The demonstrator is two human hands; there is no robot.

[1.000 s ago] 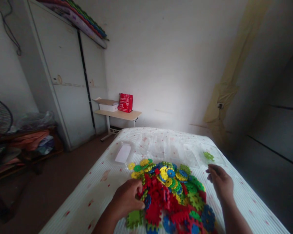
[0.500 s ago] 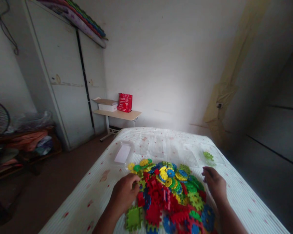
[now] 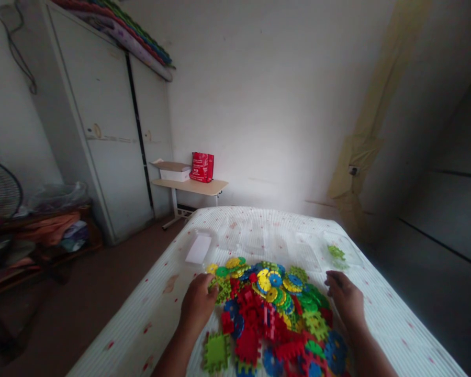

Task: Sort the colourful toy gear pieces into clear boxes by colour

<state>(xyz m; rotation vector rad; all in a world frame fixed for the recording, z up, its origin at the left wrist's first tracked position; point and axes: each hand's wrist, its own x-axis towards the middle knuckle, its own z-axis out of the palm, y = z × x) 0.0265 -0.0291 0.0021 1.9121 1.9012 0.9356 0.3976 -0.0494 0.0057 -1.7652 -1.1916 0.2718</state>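
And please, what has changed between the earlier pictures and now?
The left hand has moved forward and slightly left along the pile, and is now at lime-green pieces; whether it grips one, I cannot tell. The right hand has drawn slightly back and inward, away from the clear tray. The green piece in that tray, the white card and most of the pile look unchanged.
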